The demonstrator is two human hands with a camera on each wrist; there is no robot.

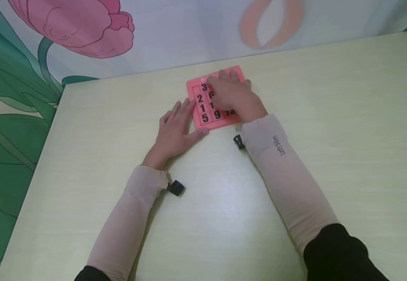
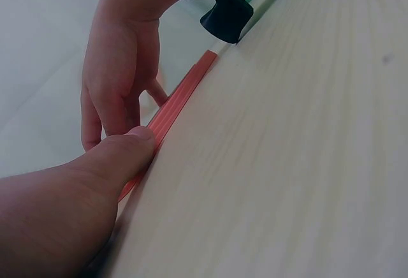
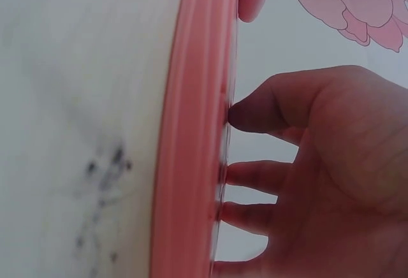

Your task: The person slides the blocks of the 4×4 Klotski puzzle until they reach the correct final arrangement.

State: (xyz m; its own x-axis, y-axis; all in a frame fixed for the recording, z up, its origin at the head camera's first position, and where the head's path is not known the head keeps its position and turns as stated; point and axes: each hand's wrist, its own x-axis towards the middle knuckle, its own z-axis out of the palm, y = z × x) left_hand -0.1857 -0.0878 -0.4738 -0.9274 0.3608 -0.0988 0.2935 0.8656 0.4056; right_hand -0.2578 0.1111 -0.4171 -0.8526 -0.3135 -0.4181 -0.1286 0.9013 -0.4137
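Note:
A pink number slide puzzle (image 1: 205,124) lies flat near the table's back edge, its black digits partly covered. My left hand (image 1: 175,130) rests at its lower left corner, the index fingertip against the left side and the thumb at the bottom edge. The fingers are stretched out. Over the puzzle's right part, my right hand (image 1: 233,93) touches the face with its fingertips. In the right wrist view, the thumb (image 3: 252,115) and several fingers meet the surface of the thick pink puzzle (image 3: 194,118). The left wrist view shows the left thumb (image 2: 131,144) against its side.
The pale wooden table (image 1: 203,218) stretches around both forearms. Behind it stands a backdrop (image 1: 179,35) with a large pink flower (image 1: 80,27) and green leaves. Black clips (image 1: 176,188) hang at both sleeve cuffs.

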